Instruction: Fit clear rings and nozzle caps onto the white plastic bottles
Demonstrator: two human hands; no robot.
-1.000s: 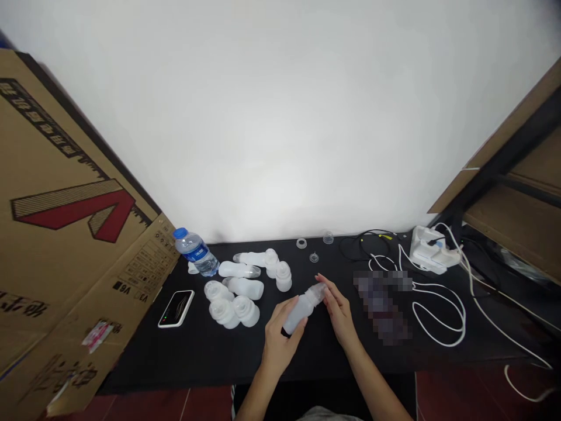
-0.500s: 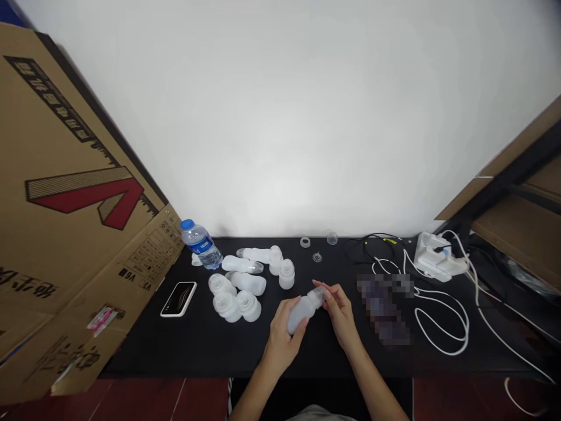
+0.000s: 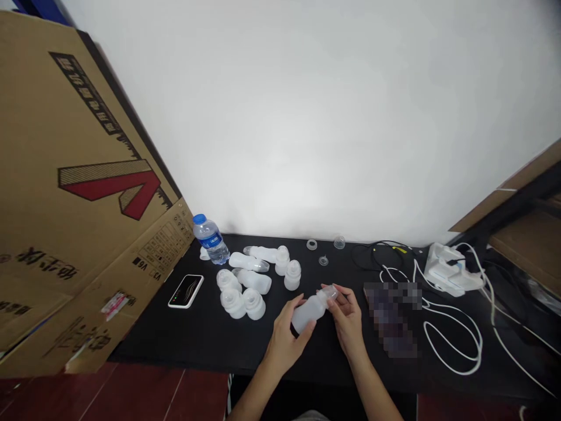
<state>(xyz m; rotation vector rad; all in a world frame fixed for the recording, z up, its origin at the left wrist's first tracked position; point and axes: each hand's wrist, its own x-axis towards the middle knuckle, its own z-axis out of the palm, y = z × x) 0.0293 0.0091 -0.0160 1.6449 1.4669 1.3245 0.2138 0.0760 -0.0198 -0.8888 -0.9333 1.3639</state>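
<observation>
A frosted white squeeze bottle (image 3: 308, 314) is held tilted above the black table, its top pointing up and to the right. My left hand (image 3: 284, 336) is wrapped around the bottle's body. The fingers of my right hand (image 3: 349, 320) are closed on the clear cap (image 3: 329, 292) at its top. To the left lie several similar bottles, among them a capped one (image 3: 249, 262) on its side. Several short white bottle pieces, such as this one (image 3: 254, 304), stand beside them. Behind my hands are a clear ring (image 3: 311, 244), a small clear disc (image 3: 323, 261) and a clear cap-like piece (image 3: 339, 242).
A water bottle (image 3: 211, 240) and a white-edged device (image 3: 186, 291) are on the left, near a large cardboard box (image 3: 96, 234). On the right lie a blurred-out dark object (image 3: 390, 318), a white charger (image 3: 451, 269) and looped white cables (image 3: 477, 351). A white wall stands behind.
The camera view has turned slightly, so the table things appear shifted right. Both hands keep hold of the capped bottle, which lies a little closer to level.
</observation>
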